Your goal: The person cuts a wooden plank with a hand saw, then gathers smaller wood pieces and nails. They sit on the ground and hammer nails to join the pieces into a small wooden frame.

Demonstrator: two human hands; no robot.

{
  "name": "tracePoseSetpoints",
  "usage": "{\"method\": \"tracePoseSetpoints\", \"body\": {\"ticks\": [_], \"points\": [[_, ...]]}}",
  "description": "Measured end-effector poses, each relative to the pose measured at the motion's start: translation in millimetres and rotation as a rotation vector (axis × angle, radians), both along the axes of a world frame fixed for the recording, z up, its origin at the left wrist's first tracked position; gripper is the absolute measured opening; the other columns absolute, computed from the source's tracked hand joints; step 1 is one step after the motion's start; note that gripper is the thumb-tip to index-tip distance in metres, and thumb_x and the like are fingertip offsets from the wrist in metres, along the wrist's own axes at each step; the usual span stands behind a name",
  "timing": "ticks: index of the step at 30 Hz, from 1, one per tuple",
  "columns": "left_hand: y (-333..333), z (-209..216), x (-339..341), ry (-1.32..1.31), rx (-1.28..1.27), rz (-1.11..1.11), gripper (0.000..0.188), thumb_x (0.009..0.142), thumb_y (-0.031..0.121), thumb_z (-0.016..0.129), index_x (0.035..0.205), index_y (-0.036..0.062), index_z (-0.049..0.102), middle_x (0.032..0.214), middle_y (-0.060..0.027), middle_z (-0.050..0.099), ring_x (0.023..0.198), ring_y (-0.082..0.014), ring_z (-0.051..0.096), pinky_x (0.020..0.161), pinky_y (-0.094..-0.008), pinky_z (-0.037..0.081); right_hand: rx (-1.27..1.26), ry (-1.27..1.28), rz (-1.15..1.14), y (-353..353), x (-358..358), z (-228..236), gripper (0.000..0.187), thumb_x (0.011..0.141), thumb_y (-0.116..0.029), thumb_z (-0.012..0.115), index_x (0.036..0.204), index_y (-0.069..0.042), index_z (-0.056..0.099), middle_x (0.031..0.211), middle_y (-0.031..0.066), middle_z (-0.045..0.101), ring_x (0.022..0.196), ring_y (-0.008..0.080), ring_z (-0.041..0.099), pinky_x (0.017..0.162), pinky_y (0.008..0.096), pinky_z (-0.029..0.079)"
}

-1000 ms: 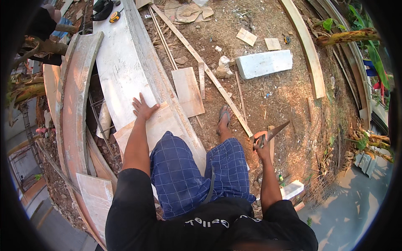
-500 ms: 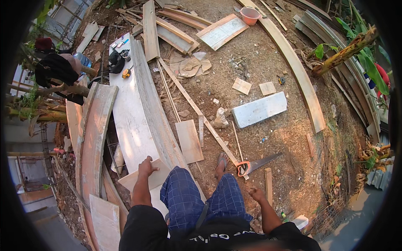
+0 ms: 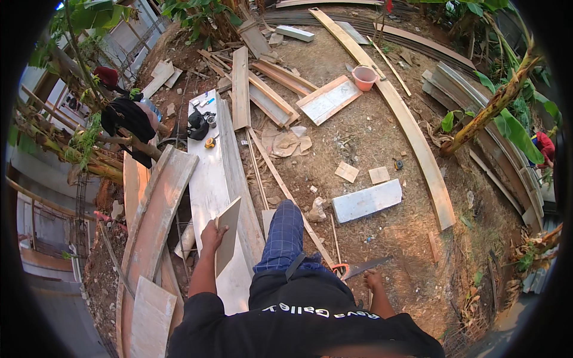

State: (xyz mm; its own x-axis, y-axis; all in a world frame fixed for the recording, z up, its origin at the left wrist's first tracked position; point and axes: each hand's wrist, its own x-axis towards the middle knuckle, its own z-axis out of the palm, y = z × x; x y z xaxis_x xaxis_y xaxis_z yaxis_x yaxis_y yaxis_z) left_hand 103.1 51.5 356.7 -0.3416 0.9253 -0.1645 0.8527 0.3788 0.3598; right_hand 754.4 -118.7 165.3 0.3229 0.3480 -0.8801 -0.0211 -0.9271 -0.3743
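Note:
My left hand (image 3: 212, 237) grips a small flat wooden board (image 3: 228, 237) by its left edge, holding it tilted up on edge above the long pale plank (image 3: 206, 173). My right hand (image 3: 373, 278) hangs free at my side, fingers loosely bent and apart, with nothing seen in it. Close to it in the picture lies a handsaw (image 3: 361, 267) with an orange handle, down on the ground by the end of a long thin wood strip (image 3: 292, 200). My leg covers most of another small board (image 3: 268, 221).
A white block (image 3: 367, 200) lies ahead, with two small wood squares and a tape measure (image 3: 398, 164) beyond. Farther off stand a pink bucket (image 3: 364, 78) and scattered boards. Weathered planks (image 3: 156, 209) lie at left. A leaning trunk (image 3: 489, 101) rises at right; another person (image 3: 543, 149) is behind it.
My left hand has raised the board from lying nearly flat to standing on edge. One leg has stepped forward, and my view has tilted up toward the far ground.

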Motion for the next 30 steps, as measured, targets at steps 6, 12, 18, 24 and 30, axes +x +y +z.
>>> {"method": "tracePoseSetpoints", "body": {"ticks": [6,12,18,24,30], "points": [[43,-76,53,-0.206,0.027,0.061,0.053,0.088,0.046,0.07,0.119,0.0042,0.062,0.106,-0.0217,0.07,0.103,-0.0403,0.067,0.088,-0.0476,0.051,0.188,0.059,0.045,91,-16,7,0.04,0.095,-0.01,0.06,0.135,-0.007,0.057,0.093,0.0065,0.069,0.071,0.0171,0.065,0.058,0.034,0.054],[89,-197,80,-0.342,-0.075,0.187,0.059,0.089,0.049,0.067,0.128,0.0041,0.06,0.116,-0.0231,0.067,0.112,-0.0416,0.063,0.095,-0.0495,0.048,0.146,0.072,-0.026,158,-15,14,0.041,0.091,-0.017,0.068,0.13,-0.005,0.062,0.091,0.007,0.069,0.073,0.0175,0.065,0.056,0.0325,0.05],[181,-263,68,-0.351,-0.276,0.335,0.059,0.09,0.05,0.067,0.125,0.0027,0.062,0.116,-0.0236,0.069,0.111,-0.0421,0.065,0.092,-0.0509,0.05,-0.012,-0.05,0.162,245,5,-12,0.042,0.092,-0.015,0.067,0.131,-0.005,0.06,0.091,0.0069,0.067,0.075,0.0187,0.065,0.058,0.0341,0.052],[363,-245,42,-0.329,-0.362,0.386,0.057,0.09,0.051,0.066,0.117,0.0008,0.066,0.114,-0.0245,0.069,0.108,-0.042,0.066,0.091,-0.0519,0.05,0.088,-0.051,-0.051,426,33,-1,0.046,0.093,-0.014,0.066,0.136,-0.004,0.055,0.091,0.0073,0.065,0.075,0.019,0.064,0.058,0.0339,0.053],[546,-212,8,-0.233,-0.098,0.398,0.052,0.089,0.043,0.069,0.121,0.0016,0.066,0.106,-0.0246,0.071,0.102,-0.0425,0.068,0.088,-0.0502,0.052,0.369,-0.051,0.162,674,-39,74,0.049,0.094,-0.021,0.067,0.138,-0.002,0.053,0.096,0.0086,0.066,0.077,0.0165,0.065,0.056,0.0264,0.05]]}}
